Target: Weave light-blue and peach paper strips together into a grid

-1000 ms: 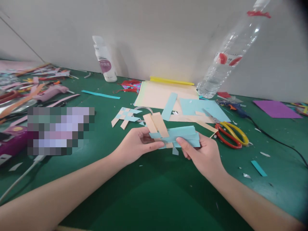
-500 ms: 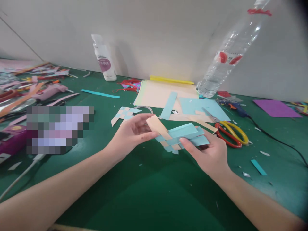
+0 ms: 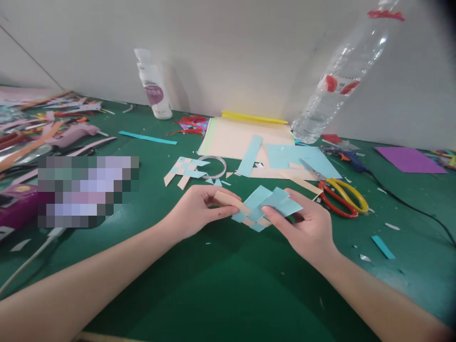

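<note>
Between my hands, above the green table, is a woven piece of blue and peach paper strips (image 3: 259, 202). My left hand (image 3: 203, 206) pinches a peach strip at its left side between thumb and fingers. On the right, my right hand (image 3: 309, 221) grips the woven piece, thumb on top and fingers behind it, mostly hidden. Blue strip ends fan out at its upper right. Behind my left hand lies another woven blue and peach piece (image 3: 185, 167), beside a roll of clear tape (image 3: 223, 167).
Red and yellow scissors (image 3: 344, 197) lie right of my right hand, near blue sheets (image 3: 302, 159) and peach paper (image 3: 228, 137). A white bottle (image 3: 155, 90) and a clear bottle (image 3: 331, 90) stand behind. A blurred-out phone (image 3: 89, 190) and strips lie left.
My left hand has moved slightly down and closed over the peach strip, which now lies lower. The blue strips have shifted and spread, and the tape roll shows more fully.
</note>
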`<state>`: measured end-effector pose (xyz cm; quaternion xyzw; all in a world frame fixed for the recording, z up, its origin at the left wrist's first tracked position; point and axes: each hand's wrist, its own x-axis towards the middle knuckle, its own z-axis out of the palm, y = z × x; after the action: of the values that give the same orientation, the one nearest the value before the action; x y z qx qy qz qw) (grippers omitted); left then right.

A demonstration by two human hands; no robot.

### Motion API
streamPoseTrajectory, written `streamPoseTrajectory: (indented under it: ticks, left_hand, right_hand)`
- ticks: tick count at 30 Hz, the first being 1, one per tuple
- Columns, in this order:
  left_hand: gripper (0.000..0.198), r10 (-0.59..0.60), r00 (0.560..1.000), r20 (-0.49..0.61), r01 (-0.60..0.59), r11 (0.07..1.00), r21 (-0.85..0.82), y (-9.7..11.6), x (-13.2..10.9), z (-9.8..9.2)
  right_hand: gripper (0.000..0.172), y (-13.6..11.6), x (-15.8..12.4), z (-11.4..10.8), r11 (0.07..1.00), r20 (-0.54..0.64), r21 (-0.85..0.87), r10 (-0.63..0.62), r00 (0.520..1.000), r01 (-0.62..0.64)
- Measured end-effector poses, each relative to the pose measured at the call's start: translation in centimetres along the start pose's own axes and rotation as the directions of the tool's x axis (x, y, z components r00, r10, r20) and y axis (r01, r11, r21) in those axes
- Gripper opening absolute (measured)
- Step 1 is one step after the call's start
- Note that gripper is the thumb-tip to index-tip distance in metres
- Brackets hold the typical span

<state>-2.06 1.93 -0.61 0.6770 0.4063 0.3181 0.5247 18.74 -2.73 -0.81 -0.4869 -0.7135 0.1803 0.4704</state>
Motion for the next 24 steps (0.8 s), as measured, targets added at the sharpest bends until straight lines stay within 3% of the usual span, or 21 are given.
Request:
streamPoseTrajectory:
  ticks: [3,6,9,13,18,24]
  left_hand:
    - [0.008,-0.001,1.000,0.016,0.001,1.000,0.004,0.1,-0.1,0.1]
    - [0.007,0.006,0.999,-0.042,-0.005,1.000,0.019,0.1,0.0,0.1]
    - [0.006,0.022,0.992,-0.121,-0.018,0.999,0.038,-0.1,0.1,-0.1]
    - [0.011,0.039,0.989,-0.146,-0.028,0.996,0.081,-0.3,0.2,-0.3]
    - [0.044,0.104,0.988,-0.115,-0.082,0.981,0.175,-0.1,0.1,-0.5]
    - [0.015,0.078,0.995,-0.055,-0.062,0.964,0.257,0.1,-0.3,-0.1]
  right_hand:
    - [0.018,0.3,0.0,0.1,0.999,0.008,0.016,0.040,0.999,-0.040]
    - [0.018,1.0,0.0,0.2,0.994,0.011,0.027,0.108,0.994,-0.108]
    - [0.022,1.4,0.1,0.4,0.981,0.125,0.057,0.176,0.977,-0.184]
    - [0.014,1.6,0.2,0.6,0.991,0.134,0.033,0.127,0.983,-0.132]
    - [0.011,1.7,0.1,0.7,0.998,0.131,-0.030,0.052,0.990,-0.049]
    - [0.012,2.0,0.1,0.8,0.999,0.238,-0.031,0.017,0.971,-0.010]
